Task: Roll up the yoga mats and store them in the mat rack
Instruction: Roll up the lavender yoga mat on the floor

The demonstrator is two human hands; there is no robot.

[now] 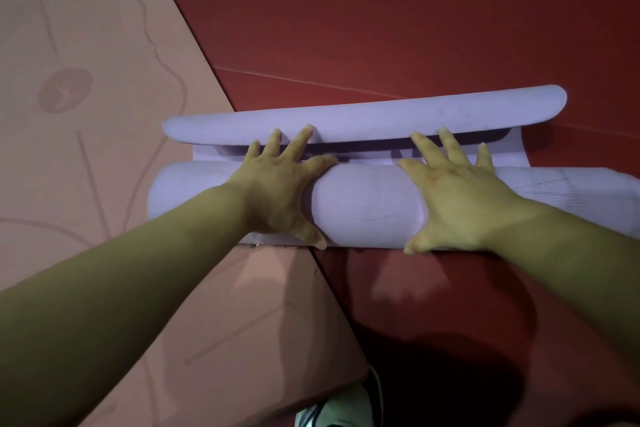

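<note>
A lavender yoga mat (367,204) lies across the middle of the view, rolled into a thick roll. Its short unrolled far end (363,121) curls upward just beyond the roll. My left hand (280,191) lies over the left part of the roll, fingers spread over the top and thumb down the near side. My right hand (457,198) holds the right part of the roll the same way. The fingertips of both hands reach into the gap between roll and curled end. The roll's right end runs out of view.
A pink mat (86,80) with a line pattern lies flat on the left, passing under the roll's left end. Red flooring (381,10) covers the far and right side. A light shoe (339,406) shows at the bottom edge.
</note>
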